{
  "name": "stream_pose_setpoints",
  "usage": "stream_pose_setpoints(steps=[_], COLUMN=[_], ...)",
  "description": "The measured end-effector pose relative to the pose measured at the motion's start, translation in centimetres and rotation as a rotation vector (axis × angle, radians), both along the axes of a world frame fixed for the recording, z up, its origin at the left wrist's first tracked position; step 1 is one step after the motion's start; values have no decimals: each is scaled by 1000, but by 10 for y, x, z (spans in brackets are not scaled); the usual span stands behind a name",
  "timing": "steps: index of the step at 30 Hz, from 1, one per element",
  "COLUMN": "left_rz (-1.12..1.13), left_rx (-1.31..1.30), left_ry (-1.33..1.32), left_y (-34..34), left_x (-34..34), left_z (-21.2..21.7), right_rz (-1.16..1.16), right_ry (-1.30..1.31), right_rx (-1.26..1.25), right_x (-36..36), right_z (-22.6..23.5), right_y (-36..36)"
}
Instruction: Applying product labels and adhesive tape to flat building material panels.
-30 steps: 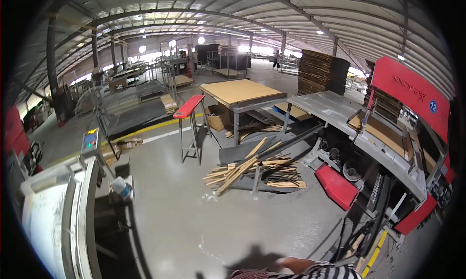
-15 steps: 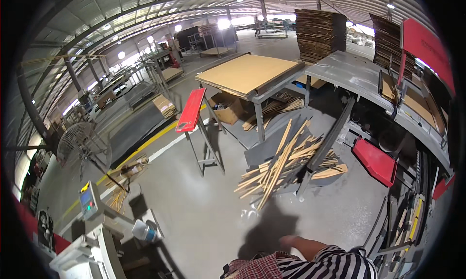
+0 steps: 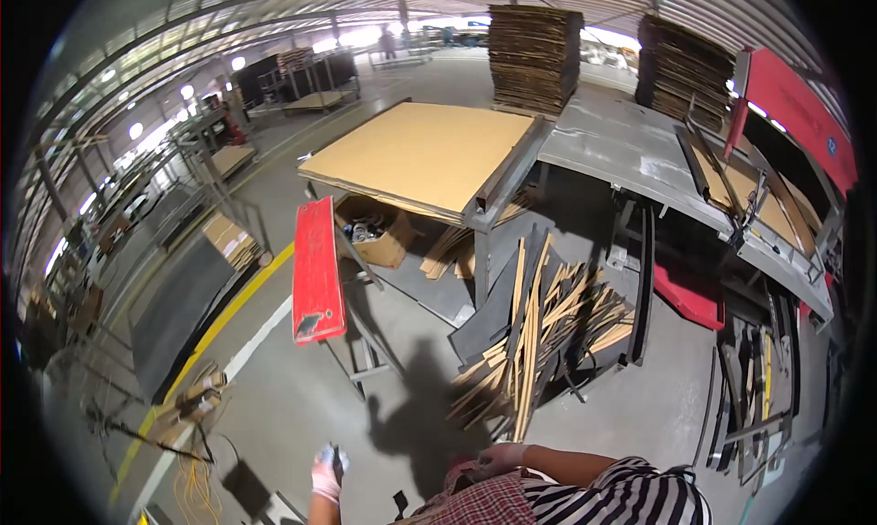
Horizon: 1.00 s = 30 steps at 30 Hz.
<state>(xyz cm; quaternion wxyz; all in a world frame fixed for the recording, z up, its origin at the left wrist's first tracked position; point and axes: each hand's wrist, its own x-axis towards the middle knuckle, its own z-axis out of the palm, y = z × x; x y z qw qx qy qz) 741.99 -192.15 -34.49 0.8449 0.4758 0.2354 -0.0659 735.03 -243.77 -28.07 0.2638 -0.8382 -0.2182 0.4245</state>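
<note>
My left hand (image 3: 327, 476), in a pale, stained glove, is raised at the lower edge, left of my body. Its fingers look curled, with a small dark patch beside them; what they hold, if anything, is too small to make out. Bent across my waist, my right hand (image 3: 501, 456) is close to the red checked apron (image 3: 484, 504); its fingers are blurred against the cloth. Both hands are apart from the narrow red stand (image 3: 318, 274) ahead. Beyond the right hand, a loose heap of thin wooden strips (image 3: 530, 333) lies on the floor.
A table stacked with tan boards (image 3: 420, 151) stands ahead, adjoining a grey metal machine table (image 3: 617, 146). An open cardboard box (image 3: 379, 237) sits beneath. Tall brown sheet stacks (image 3: 534, 59) rise behind. Yellow cable (image 3: 194, 488) lies at lower left; a red machine cover (image 3: 795, 114) overhangs the right.
The view has swung right and moved closer to the red stand and strip heap. My left hand has come into view. The control box at lower left has left the picture.
</note>
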Motion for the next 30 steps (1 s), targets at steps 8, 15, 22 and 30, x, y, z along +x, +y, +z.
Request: stream_pose_setpoints(steps=[8,15,22,30], left_rz=[55,202,-67,364], left_rx=[-193,-576,-475,-78], left_ry=[313,144,-58,261], left_y=[-77,-117,83,194], left_x=[314,453,513,509], left_z=[45,72,143,268], right_rz=[-170,-417,-545,-536], right_ry=[59,-127,118,-386], right_rx=[-219,157,-135,101], right_x=[192,349,413,518], right_z=[34,82,121,63], right_y=[25,119,108,44])
